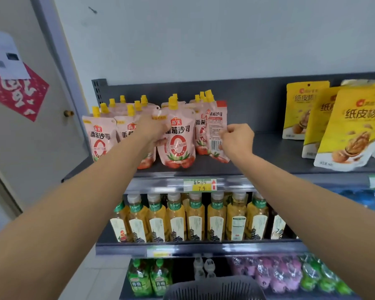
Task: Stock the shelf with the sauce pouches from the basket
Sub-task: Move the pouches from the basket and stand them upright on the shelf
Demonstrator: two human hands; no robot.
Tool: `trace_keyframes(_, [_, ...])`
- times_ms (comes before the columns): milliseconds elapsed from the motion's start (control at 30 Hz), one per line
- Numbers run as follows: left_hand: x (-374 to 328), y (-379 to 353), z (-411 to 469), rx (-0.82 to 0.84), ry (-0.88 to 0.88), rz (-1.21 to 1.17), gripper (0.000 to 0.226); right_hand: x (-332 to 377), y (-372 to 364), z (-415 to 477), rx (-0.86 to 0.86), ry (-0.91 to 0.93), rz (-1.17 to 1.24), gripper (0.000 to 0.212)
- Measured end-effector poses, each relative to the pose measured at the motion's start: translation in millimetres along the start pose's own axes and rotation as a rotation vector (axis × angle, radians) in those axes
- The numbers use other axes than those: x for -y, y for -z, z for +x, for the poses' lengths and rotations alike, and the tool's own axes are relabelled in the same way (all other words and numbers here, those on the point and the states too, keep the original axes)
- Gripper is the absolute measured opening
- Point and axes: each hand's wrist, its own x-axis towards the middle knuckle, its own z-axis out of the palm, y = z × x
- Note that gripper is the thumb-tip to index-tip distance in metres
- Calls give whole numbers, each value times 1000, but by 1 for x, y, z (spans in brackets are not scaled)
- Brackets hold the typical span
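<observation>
Several pink tomato sauce pouches with yellow caps stand on the left part of the grey top shelf [268,146]. My left hand [151,128] grips the left edge of the front middle pouch [178,139], which stands upright. My right hand [236,139] pinches the right edge of a pouch turned back-side out [215,128], its barcode showing, at the right end of the group. The dark grey slotted basket [214,287] shows at the bottom edge, and its inside is hidden.
Yellow walnut bags [351,126] lean on the right of the top shelf, with bare shelf between them and the pouches. Tea bottles [195,215] fill the shelf below; green and pink drinks sit lower. A door [26,126] with a red paper stands left.
</observation>
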Motion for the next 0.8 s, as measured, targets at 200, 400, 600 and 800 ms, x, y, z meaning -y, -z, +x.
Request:
trace_keyframes(200, [20, -5, 31, 8, 34, 29, 23, -20, -22, 18, -48, -36, -83, 37])
trace_keyframes(400, [28, -5, 46, 29, 19, 77, 17, -27, -39, 20, 47, 29, -192, 33])
trace_keyframes(600, [34, -2, 46, 73, 10, 191, 13, -20, -39, 34, 330, -118, -91, 29])
trace_keyframes(800, [40, -3, 42, 97, 4, 224, 15, -16, -35, 44, 498, -233, 50, 44])
